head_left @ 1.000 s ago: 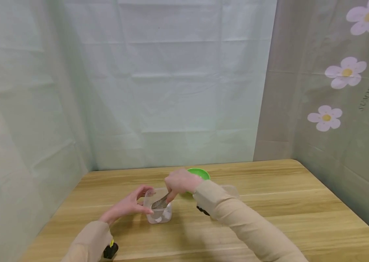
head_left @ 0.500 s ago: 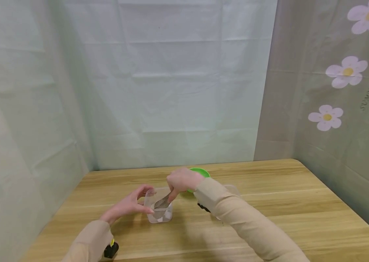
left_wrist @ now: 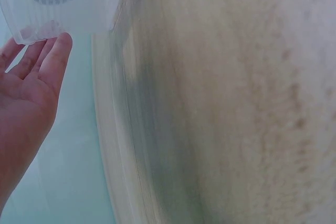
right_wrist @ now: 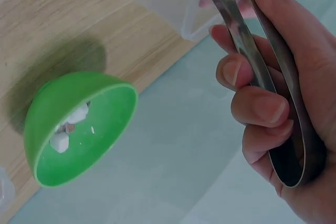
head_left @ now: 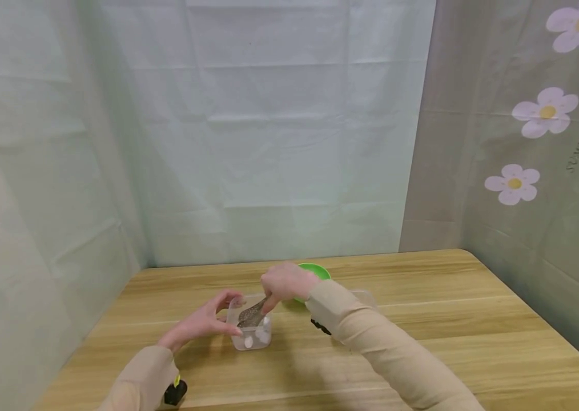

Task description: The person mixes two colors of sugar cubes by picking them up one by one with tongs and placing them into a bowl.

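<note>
In the head view my left hand [head_left: 199,325] holds the side of a clear plastic container [left_wrist: 102,11], its thumb and fingers spread around the near and far walls. White lumps [head_left: 248,342] lie at the container's bottom. My right hand [head_left: 286,282] grips a pair of metal tongs [right_wrist: 247,43], fingers wrapped round the two arms. The perforated tong heads [head_left: 250,315] point down into the container. In the right wrist view the tong arms stand slightly apart; what is between the heads is hidden.
Behind my right hand stands a green bowl [right_wrist: 39,114] with a few white pieces and a small brownish one inside. Another clear container [head_left: 365,296] is partly hidden by my right forearm. The wooden table [head_left: 454,319] meets curtains at its back and sides.
The tong heads have shifted slightly within the container, first right, then back left and up. The white lumps at its bottom have moved a little. The left hand stays in place.
</note>
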{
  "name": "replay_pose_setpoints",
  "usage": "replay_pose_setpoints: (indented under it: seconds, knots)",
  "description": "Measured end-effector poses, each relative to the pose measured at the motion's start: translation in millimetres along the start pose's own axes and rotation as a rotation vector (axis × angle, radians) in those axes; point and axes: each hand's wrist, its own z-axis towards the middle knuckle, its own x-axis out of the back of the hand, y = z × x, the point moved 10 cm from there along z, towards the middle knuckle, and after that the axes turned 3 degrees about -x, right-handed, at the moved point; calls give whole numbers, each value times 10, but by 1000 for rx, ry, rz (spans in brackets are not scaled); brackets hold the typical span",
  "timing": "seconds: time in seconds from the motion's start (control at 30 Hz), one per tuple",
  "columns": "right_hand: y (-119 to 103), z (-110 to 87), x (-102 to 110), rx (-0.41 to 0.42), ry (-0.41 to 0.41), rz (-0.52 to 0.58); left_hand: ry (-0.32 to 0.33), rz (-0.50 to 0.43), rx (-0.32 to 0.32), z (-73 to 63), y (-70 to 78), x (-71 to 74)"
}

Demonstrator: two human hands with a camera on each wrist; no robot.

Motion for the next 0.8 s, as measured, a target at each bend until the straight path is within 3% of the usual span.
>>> replay_pose_setpoints:
  seconds: [0.3, 0.53, 0.8]
  knots:
    - [-5, -16, -72, -9, -64, -3, 13, 6, 9, -6, 11, 2]
    - [-65, -19, -55, 44, -26, -11, 13, 36, 18, -6, -4, -1]
    - [-9, -120, 21, 82, 36, 100, 1, 7, 23, -12, 18, -16]
